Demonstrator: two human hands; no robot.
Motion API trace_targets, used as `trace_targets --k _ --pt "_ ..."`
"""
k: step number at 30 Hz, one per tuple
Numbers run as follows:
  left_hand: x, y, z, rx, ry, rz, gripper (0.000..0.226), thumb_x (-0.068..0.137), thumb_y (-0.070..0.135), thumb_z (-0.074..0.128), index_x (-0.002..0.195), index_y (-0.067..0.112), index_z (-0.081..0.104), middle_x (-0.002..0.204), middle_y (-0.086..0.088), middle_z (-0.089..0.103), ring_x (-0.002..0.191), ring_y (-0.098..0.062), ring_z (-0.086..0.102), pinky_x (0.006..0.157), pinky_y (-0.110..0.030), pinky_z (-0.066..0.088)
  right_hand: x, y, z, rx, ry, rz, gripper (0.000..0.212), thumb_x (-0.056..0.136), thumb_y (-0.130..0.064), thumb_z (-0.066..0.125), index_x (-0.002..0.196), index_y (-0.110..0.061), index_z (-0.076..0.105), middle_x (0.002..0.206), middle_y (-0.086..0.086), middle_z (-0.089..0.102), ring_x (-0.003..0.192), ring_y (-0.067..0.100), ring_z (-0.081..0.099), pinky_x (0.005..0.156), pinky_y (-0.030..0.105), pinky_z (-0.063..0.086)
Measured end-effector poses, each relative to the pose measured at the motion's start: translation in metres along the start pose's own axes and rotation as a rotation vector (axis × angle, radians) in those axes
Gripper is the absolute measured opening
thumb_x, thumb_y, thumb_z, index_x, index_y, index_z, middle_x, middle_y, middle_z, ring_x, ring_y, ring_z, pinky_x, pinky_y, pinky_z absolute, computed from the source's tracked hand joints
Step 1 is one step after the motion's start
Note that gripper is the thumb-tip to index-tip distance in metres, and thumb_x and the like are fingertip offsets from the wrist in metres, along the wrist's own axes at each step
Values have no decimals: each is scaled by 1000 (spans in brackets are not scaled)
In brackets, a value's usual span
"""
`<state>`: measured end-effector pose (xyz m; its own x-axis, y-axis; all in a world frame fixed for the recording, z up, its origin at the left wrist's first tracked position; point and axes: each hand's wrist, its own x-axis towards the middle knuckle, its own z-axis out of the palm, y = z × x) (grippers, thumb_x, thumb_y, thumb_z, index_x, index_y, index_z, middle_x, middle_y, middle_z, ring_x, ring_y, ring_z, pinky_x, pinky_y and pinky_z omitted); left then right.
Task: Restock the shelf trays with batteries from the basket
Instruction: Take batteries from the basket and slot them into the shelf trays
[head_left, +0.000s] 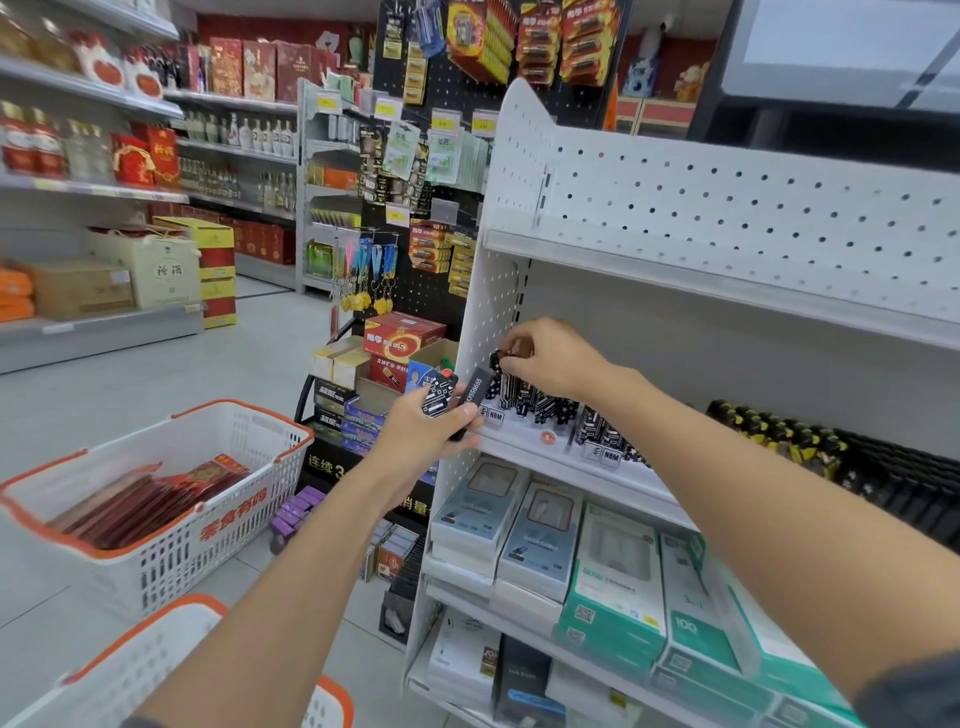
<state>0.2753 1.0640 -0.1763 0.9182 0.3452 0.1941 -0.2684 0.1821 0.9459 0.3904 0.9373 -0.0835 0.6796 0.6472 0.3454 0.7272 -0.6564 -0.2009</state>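
My left hand (423, 428) grips two slim black-and-white patterned items (457, 397) just left of the white shelf's edge. My right hand (545, 358) pinches another small black patterned item (501, 358) and holds it over the left end of the white shelf tray (524, 434), where a row of similar upright black-and-white pieces (540, 400) stands. A white basket with orange rim (171, 499) sits on the floor to the left, holding flat red packs (156, 501).
A second orange-rimmed basket (130, 670) is at the bottom left. Black and yellow items (779, 434) fill the tray further right. Boxed goods (571, 545) line the shelf below. A black pegboard (467, 104) with hanging battery packs stands behind, with cartons (402, 340) at its foot.
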Motion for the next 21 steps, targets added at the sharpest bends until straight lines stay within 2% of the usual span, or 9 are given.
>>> trace_targets --k 3,5,11,14,17,21 --pt "1 -1 0 -15 32 19 15 93 0 60 106 7 61 90 -14 67 87 -20 68 81 -34 60 2 5 4 17 64 7 21 87 -29 69 88 -8 64 76 2 58 70 21 53 59 28 38" --pt "1 -1 -1 -23 54 33 16 92 0 61 105 10 61 91 -13 68 87 -20 69 80 -35 60 3 5 6 10 79 9 23 85 -29 71 83 -7 63 77 5 61 69 22 55 59 30 41" --pt "-1 -1 -3 42 102 85 21 90 4 66 96 24 65 97 -6 72 91 -18 69 81 -30 59 3 2 4 -18 46 -25 20 88 -28 68 91 -9 73 84 6 70 74 22 62 70 33 52" --pt "0 -2 -5 64 129 99 20 90 6 67 95 26 66 97 -6 72 89 -16 68 83 -32 58 1 5 5 -24 39 -1 23 91 -27 64 91 -7 75 87 11 73 68 24 61 69 35 54" --pt "-1 0 -4 36 119 97 18 91 7 66 100 22 65 96 -9 73 85 -13 70 73 -25 59 -4 3 9 -36 96 -42 18 92 -20 62 95 -9 76 91 5 72 76 20 62 74 30 51" --pt "-2 2 1 76 115 112 18 89 9 69 98 24 66 93 3 72 85 -7 69 67 -17 56 -8 0 4 -43 48 -34 20 92 -16 59 101 -11 76 99 4 73 85 20 64 77 27 48"
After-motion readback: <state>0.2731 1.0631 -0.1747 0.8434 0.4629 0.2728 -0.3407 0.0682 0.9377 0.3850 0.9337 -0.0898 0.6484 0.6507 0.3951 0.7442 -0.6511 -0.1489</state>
